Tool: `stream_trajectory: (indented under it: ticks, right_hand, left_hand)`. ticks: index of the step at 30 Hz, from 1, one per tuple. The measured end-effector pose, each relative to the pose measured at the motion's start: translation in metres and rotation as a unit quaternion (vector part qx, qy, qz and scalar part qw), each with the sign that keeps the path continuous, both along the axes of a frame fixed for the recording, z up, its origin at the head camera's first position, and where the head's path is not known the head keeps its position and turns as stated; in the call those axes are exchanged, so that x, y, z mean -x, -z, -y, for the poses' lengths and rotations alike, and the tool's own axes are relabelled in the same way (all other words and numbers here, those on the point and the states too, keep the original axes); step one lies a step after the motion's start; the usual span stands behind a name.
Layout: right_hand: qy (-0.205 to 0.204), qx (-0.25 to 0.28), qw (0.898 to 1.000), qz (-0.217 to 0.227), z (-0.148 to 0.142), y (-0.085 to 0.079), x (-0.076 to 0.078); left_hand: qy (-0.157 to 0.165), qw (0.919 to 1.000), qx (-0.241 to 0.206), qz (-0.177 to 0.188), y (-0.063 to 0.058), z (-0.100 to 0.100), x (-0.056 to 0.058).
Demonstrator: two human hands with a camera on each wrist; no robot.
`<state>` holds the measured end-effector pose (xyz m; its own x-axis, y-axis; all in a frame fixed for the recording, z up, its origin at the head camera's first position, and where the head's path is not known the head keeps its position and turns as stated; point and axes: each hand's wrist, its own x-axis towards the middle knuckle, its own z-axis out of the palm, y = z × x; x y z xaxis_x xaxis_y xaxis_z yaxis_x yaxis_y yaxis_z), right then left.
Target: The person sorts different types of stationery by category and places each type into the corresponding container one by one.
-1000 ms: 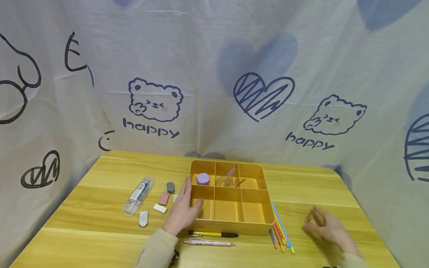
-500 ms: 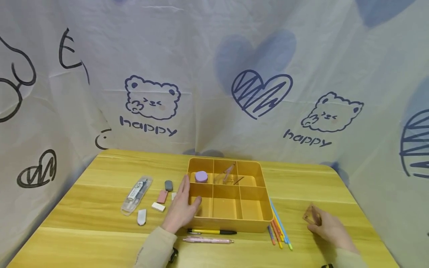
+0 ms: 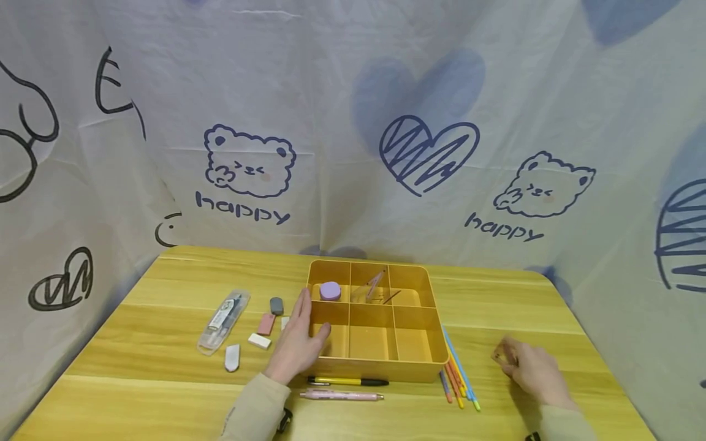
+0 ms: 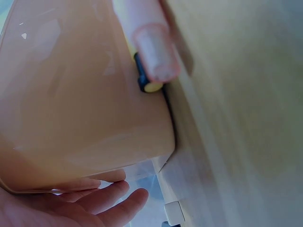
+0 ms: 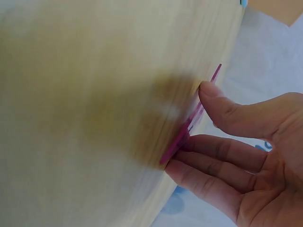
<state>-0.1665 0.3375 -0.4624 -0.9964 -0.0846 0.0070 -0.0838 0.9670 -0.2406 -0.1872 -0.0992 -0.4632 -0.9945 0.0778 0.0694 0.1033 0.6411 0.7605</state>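
A yellow six-compartment organizer box (image 3: 380, 370) stands mid-table. My left hand (image 3: 298, 343) grips its left wall, thumb over the rim inside, fingers along the outside; the left wrist view shows those fingers (image 4: 118, 201) beside the box. To the right, my right hand (image 3: 535, 367) pinches a clear, pink-edged set square (image 5: 182, 135) between thumb and fingers, close over the table. In the back row of the box lie a small purple rounded object (image 3: 330, 291) and a clear pink-edged triangle (image 3: 375, 283), with a thin dark strip (image 3: 392, 297) beside it.
Several colored pencils (image 3: 459, 383) lie along the box's right side. A yellow-black pen (image 3: 347, 381) and a pink pen (image 3: 342, 396) lie before it. Leftward are a clear pen case (image 3: 223, 323), a pink eraser (image 3: 266, 324), white erasers (image 3: 259, 341) and a grey one (image 3: 276, 305).
My right hand, holding the set square, has shifted slightly left and turned it a little. The left hand keeps its grip on the box; the whole head view has shifted slightly.
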Motion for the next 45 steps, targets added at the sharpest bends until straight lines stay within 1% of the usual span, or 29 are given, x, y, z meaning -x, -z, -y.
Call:
stream_trajectory:
  ticks: [5,8,12,19,23,27,32,35,40,45]
  right_hand:
    - [-0.018,-0.026,0.999,-0.025,0.004,0.002,0.001]
    - [-0.029,-0.029,0.999,-0.03,0.005,0.004,0.0]
    - [-0.031,-0.024,0.999,-0.036,0.001,0.004,-0.003]
    - [-0.015,-0.014,0.999,-0.027,-0.005,0.002,-0.004]
    - [-0.011,-0.004,0.999,-0.038,-0.004,0.002,-0.006]
    - [-0.008,0.003,0.999,-0.04,-0.003,0.002,-0.008]
    - [-0.002,0.023,0.999,-0.045,-0.007,0.003,-0.006]
    - [0.007,0.037,0.999,-0.038,-0.011,0.002,-0.005]
    - [0.03,0.051,0.998,-0.009,-0.019,0.0,-0.001]
    - [0.059,0.071,0.996,-0.016,-0.022,-0.005,0.002]
  left_hand:
    - [0.001,1.0,0.0,0.005,0.0,0.001,0.0]
    - [0.003,1.0,0.001,0.004,0.001,0.0,0.001]
    - [0.004,1.0,-0.002,0.007,0.001,-0.001,0.001]
    - [0.004,1.0,-0.004,0.005,0.0,-0.001,0.0]
    - [0.006,1.0,-0.002,0.004,0.0,0.0,0.0]
    - [0.006,1.0,-0.001,0.006,-0.001,0.0,0.0]
    - [0.006,1.0,-0.002,0.004,-0.001,0.001,0.001]
    - [0.005,1.0,-0.002,0.005,0.0,0.001,0.001]
    - [0.004,0.9999,-0.006,0.008,0.001,0.002,0.001]
    - [0.005,0.9999,-0.007,0.01,0.001,0.002,0.001]
